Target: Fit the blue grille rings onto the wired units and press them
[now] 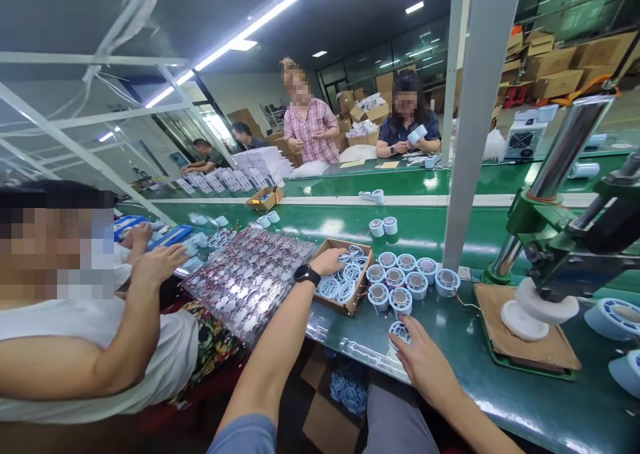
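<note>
A single head-worn camera looked forward and down from the wearer's seat at the near edge of the long green desk (500, 387), close enough that both forearms entered from 6 o'clock. The wide lens bent the white upright post (475, 121) at 1 o'clock and the ceiling light strips (235, 34) at 11 o'clock. The brown cardboard box of pale blue rings (345, 277) sat near centre, the green hand press (560, 241) at 3 o'clock. A seated co-worker in a white shirt (100, 354) filled 8 o'clock, very near. Across the desk, at 12 o'clock, other workers faced the camera from well away.
</note>
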Demonstrator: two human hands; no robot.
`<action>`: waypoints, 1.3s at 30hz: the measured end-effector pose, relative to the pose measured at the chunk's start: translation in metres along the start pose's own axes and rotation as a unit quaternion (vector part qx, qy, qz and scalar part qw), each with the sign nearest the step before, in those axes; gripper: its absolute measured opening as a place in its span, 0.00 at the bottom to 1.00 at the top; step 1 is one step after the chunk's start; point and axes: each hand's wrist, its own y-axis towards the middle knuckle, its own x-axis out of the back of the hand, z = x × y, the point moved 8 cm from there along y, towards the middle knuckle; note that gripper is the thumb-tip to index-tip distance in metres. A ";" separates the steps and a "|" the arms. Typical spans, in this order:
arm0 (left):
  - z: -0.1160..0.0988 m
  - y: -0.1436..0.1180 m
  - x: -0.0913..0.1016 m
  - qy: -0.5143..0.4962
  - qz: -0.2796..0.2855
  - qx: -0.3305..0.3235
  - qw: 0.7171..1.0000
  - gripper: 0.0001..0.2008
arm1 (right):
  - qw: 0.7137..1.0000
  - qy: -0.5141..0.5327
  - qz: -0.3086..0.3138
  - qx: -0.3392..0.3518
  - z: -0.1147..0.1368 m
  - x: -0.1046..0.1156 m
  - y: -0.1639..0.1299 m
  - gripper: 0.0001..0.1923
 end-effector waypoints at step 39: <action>-0.105 -0.225 -0.206 -0.811 -0.029 0.322 0.487 0.11 | 0.932 0.304 0.182 -0.080 0.016 0.074 -0.016 0.42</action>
